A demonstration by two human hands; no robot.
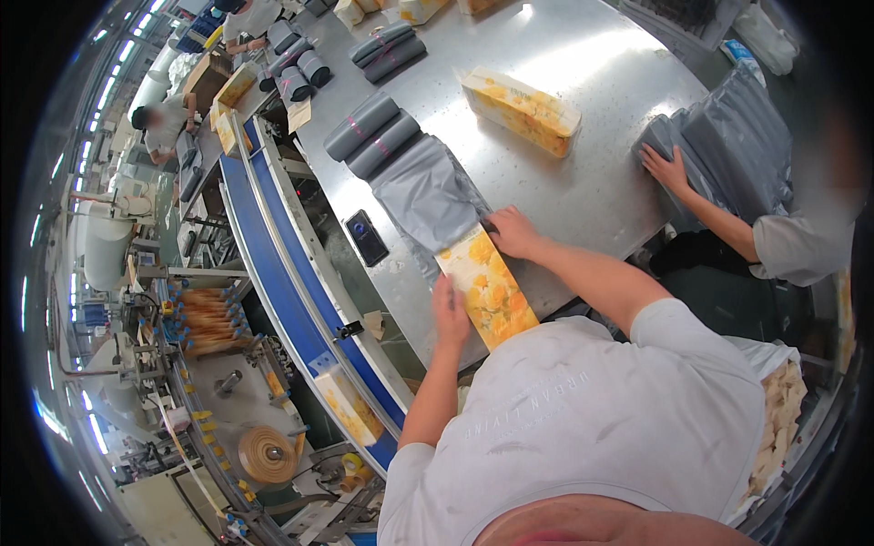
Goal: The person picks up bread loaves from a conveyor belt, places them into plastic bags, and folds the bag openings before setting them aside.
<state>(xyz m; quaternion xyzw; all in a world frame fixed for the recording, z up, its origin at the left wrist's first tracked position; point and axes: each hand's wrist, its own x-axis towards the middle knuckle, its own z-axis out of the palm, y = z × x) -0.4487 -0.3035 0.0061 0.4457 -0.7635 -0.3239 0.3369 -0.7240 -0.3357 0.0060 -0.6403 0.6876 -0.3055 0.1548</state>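
Observation:
A long yellow-flowered package (496, 296) lies in front of my body, its far end at the mouth of a grey plastic bag (428, 196) spread on the metal table. My left hand (450, 309) closes along the package's left side, near the bag's edge. With curled fingers, my right hand (514, 232) grips the bag's right edge beside the package; its fingertips are partly hidden. Beyond the bag lie two grey bagged bundles (373, 136) with pink marks, side by side.
Another flowered package (521, 111) rests farther off on the metal table (610, 118). A phone (366, 238) lies left of the bag. A co-worker's hand (667, 168) touches stacked grey bags (728, 136) at right. Left runs a blue conveyor (309, 264) carrying a flowered package (348, 405).

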